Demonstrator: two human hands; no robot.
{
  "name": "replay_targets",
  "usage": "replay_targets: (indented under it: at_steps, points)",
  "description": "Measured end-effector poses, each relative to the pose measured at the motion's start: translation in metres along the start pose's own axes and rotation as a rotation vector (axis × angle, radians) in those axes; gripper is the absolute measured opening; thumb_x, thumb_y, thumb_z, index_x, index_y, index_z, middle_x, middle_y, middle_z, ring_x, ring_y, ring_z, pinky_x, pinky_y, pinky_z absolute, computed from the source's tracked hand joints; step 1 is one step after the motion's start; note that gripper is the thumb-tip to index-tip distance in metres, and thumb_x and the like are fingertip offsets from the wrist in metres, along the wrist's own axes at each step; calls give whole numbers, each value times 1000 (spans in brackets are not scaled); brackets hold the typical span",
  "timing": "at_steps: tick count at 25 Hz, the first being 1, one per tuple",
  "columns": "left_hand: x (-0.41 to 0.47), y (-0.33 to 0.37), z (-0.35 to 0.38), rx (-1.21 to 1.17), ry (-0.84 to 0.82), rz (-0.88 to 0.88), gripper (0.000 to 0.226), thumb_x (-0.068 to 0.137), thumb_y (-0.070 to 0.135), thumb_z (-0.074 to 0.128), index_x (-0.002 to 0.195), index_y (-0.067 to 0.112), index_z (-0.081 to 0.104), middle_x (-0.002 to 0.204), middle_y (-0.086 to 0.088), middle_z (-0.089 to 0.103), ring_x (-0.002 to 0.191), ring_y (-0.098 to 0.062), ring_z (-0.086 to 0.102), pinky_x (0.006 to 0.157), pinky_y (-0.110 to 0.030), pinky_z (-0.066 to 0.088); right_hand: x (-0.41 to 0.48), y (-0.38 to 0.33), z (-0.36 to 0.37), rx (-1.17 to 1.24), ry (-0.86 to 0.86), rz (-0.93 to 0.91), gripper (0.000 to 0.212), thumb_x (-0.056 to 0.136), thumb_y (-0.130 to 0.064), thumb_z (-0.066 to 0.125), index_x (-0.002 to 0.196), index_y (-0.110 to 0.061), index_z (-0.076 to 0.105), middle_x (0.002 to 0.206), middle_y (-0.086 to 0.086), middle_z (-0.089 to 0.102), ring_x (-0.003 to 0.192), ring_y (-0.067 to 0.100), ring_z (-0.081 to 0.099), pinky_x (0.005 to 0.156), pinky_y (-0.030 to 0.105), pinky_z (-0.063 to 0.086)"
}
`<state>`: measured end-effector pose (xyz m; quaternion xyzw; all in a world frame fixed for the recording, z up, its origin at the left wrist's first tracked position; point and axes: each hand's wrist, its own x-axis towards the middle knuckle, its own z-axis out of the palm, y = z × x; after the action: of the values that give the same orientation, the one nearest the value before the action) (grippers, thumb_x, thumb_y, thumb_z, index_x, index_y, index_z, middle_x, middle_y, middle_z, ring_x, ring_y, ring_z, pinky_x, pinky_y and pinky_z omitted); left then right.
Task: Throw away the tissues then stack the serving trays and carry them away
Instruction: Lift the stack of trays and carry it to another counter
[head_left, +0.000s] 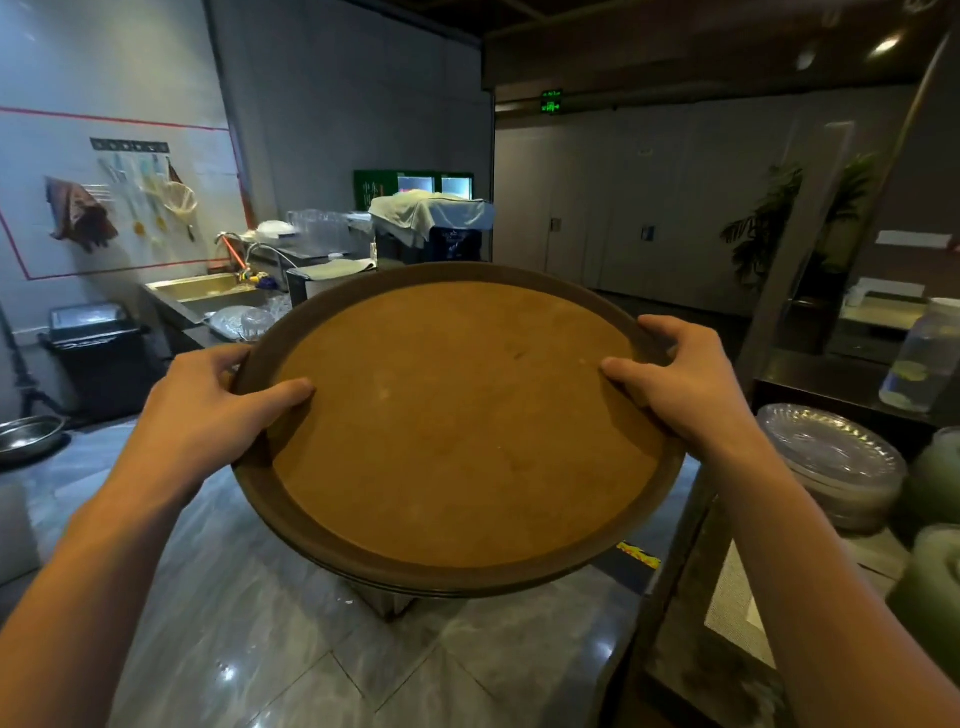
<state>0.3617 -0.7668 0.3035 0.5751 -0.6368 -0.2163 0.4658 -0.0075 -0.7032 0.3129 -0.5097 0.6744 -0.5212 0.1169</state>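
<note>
A stack of round brown serving trays (457, 426) fills the middle of the head view, held level in the air above the tiled floor. Only the top tray's bare surface shows; thin rims of others peek out beneath its near edge. My left hand (208, 410) grips the left rim, thumb lying on the tray's surface. My right hand (680, 379) grips the right rim the same way. No tissues are in sight.
A black bin (98, 358) stands at the left by a steel sink counter (208, 296). A metal bowl (28, 436) lies on the floor at far left. On the right, a dark shelf unit (685, 545) holds stacked clear plates (831, 457) and a glass jar (924, 358).
</note>
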Motion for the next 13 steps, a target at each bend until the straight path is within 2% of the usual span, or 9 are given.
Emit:
replay_targets:
  at_steps: [4, 7, 9, 11, 13]
  points:
    - [80, -33, 28, -52, -39, 31, 40, 71, 47, 77, 106, 33, 64, 87, 12, 64, 79, -19, 66, 67, -38, 56, 47, 7, 50, -40, 39, 27, 73, 79, -33, 76, 142, -25, 40, 132, 3, 52, 104, 17, 52, 75, 33, 44]
    - [147, -52, 43, -78, -111, 50, 33, 71, 44, 78, 99, 37, 60, 88, 12, 64, 86, -21, 66, 79, -44, 55, 84, -2, 88, -65, 112, 84, 72, 79, -32, 76, 142, -25, 42, 133, 4, 51, 107, 20, 52, 81, 36, 46]
    - [191, -63, 53, -109, -129, 69, 28, 72, 41, 78, 93, 36, 61, 88, 10, 67, 85, -22, 67, 81, -47, 56, 107, -8, 109, -71, 149, 104, 71, 79, -31, 76, 141, -26, 43, 131, 5, 51, 105, 20, 51, 82, 38, 47]
    - [233, -71, 70, -139, -175, 90, 32, 72, 41, 78, 99, 36, 61, 88, 9, 66, 85, -22, 67, 80, -47, 56, 134, -6, 127, -91, 198, 117, 71, 79, -30, 76, 142, -26, 43, 132, 6, 51, 108, 21, 51, 86, 41, 48]
    - [266, -74, 88, -138, -204, 102, 42, 73, 41, 77, 110, 29, 63, 87, 10, 64, 84, -21, 66, 78, -44, 56, 156, 1, 141, -113, 206, 137, 71, 79, -30, 75, 143, -25, 43, 135, 5, 49, 112, 21, 50, 89, 42, 48]
